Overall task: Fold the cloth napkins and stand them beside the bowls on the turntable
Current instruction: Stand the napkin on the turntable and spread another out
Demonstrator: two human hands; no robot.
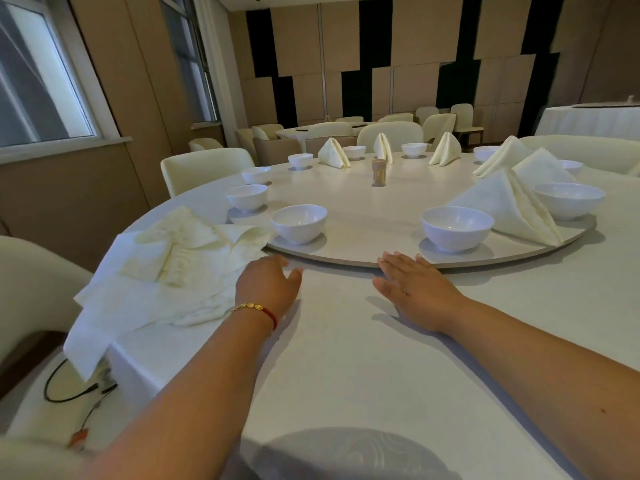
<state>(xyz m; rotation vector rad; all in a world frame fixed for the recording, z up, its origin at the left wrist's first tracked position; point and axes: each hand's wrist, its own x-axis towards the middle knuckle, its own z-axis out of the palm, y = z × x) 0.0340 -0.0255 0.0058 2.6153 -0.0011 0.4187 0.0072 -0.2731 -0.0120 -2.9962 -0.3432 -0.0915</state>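
A round pale turntable (363, 216) carries several white bowls, the nearest two being one bowl (299, 223) and another bowl (457, 228). Several folded cream napkins stand on it, the closest folded napkin (509, 206) between two bowls at the right. A loose pile of unfolded napkins (173, 268) lies on the tablecloth at the left. My left hand (268, 284) rests flat on the cloth beside that pile, just short of the turntable's rim. My right hand (414, 285) lies flat, its fingertips touching the turntable's front edge. Neither hand holds anything.
A toothpick holder (378, 172) stands at the turntable's middle. Cream chairs (204, 168) ring the white-clothed table (346, 358). A black cable (65, 386) lies on a chair seat at the lower left. Another laid table (588, 119) stands at the back right.
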